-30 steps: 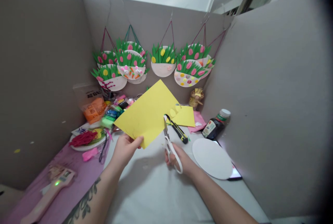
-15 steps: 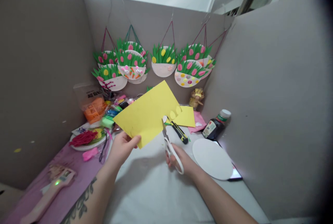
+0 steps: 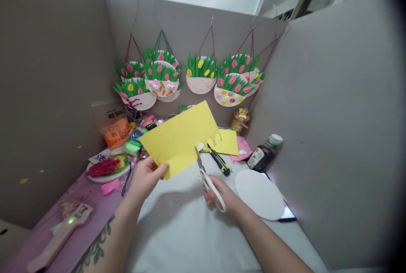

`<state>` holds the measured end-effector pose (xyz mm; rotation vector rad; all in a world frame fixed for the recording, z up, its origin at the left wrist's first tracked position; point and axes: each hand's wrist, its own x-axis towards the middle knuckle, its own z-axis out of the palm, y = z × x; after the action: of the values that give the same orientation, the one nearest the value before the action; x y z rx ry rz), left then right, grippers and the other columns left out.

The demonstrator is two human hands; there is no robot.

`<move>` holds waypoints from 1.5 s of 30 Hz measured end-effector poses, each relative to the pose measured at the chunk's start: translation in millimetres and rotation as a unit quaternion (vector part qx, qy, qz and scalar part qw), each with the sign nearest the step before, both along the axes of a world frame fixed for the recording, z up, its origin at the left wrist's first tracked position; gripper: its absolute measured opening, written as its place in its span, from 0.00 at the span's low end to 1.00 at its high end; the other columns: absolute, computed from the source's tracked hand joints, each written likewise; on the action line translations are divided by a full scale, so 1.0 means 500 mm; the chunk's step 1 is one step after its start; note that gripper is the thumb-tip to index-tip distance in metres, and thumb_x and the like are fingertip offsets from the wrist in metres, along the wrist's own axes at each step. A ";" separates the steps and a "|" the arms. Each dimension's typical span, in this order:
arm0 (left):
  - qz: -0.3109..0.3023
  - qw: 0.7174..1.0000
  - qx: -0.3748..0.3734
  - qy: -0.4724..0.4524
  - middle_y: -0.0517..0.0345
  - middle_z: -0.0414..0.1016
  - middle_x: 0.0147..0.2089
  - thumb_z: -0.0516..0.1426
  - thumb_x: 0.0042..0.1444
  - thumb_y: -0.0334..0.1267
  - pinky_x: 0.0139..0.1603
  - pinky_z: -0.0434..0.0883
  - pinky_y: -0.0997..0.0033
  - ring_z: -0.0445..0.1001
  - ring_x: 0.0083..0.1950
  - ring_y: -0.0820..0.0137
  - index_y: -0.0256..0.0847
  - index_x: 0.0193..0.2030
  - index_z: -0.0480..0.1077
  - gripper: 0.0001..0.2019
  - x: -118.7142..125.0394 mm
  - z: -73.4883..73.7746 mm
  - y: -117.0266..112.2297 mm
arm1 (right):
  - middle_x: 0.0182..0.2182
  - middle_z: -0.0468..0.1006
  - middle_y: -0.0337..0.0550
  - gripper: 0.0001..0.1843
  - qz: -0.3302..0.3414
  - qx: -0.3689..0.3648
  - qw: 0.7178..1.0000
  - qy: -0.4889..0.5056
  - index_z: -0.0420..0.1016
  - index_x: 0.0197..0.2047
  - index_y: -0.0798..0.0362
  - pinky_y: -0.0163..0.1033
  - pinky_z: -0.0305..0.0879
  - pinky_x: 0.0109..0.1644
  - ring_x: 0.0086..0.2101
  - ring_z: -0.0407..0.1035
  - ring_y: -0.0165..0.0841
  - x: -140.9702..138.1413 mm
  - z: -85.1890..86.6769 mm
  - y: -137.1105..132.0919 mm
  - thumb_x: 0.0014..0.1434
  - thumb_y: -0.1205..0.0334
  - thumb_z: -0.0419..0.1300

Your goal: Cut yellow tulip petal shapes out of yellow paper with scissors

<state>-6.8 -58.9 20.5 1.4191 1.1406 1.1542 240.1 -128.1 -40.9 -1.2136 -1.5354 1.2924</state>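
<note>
My left hand (image 3: pixel 150 176) pinches the lower left corner of a yellow paper sheet (image 3: pixel 184 135), thumb on top, holding it tilted above the table. White-handled scissors (image 3: pixel 207 183) are in my right hand (image 3: pixel 218 194), their blades pointing up beside the sheet's lower right edge; whether they touch the paper I cannot tell. Just past the blades lies a black and yellow utility knife (image 3: pixel 218 159). Behind it rest a smaller yellow paper piece (image 3: pixel 229 142) and little yellow oval cutouts (image 3: pixel 217 138).
At right are a white paper oval (image 3: pixel 258 192) over a lit device and a dark bottle (image 3: pixel 264 152). Left stand a plate with red yarn (image 3: pixel 106 168), an orange bag (image 3: pixel 116 133) and a pink handheld tool (image 3: pixel 63 239). Decorated half-plate baskets (image 3: pixel 200 84) hang on the back panel.
The yellow sheet has tilted flatter in my left hand. The scissors have shifted slightly, with my right hand still around the handles.
</note>
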 end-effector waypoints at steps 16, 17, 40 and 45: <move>-0.005 0.999 0.012 -0.052 0.60 0.75 0.28 0.60 0.46 0.39 0.20 0.63 0.78 0.69 0.23 0.74 0.37 0.35 0.71 0.10 -0.017 -0.004 0.009 | 0.22 0.69 0.34 0.10 0.004 -0.061 0.998 0.001 0.63 0.31 0.53 0.30 0.61 0.24 0.20 0.63 0.25 0.003 -0.002 0.004 0.44 0.63 0.59; -0.004 0.998 0.010 -0.058 0.59 0.75 0.28 0.60 0.46 0.39 0.20 0.63 0.78 0.69 0.24 0.74 0.37 0.35 0.71 0.11 -0.018 -0.005 0.010 | 0.22 0.69 0.35 0.09 0.004 -0.062 0.998 0.000 0.63 0.31 0.53 0.30 0.61 0.24 0.20 0.63 0.25 0.002 -0.002 0.003 0.45 0.63 0.59; 0.115 0.989 0.087 0.037 0.52 0.77 0.35 0.56 0.54 0.50 0.57 0.67 0.55 0.75 0.47 0.60 0.40 0.36 0.73 0.15 0.072 -0.052 -0.059 | 0.24 0.70 0.36 0.13 0.007 0.022 1.000 -0.004 0.63 0.33 0.53 0.32 0.60 0.25 0.23 0.63 0.27 -0.100 -0.055 -0.014 0.51 0.55 0.60; 0.141 0.982 0.109 0.065 0.51 0.76 0.47 0.57 0.53 0.48 0.66 0.59 0.56 0.68 0.58 0.59 0.42 0.43 0.73 0.15 0.073 -0.056 -0.063 | 0.24 0.69 0.36 0.11 0.022 0.017 1.000 0.013 0.62 0.33 0.53 0.31 0.61 0.24 0.22 0.63 0.26 -0.099 -0.044 -0.016 0.50 0.57 0.59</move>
<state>29.8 -90.3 -7.2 1.5516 1.3745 1.4367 190.4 -136.1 -62.7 -1.1428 -1.5672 1.3016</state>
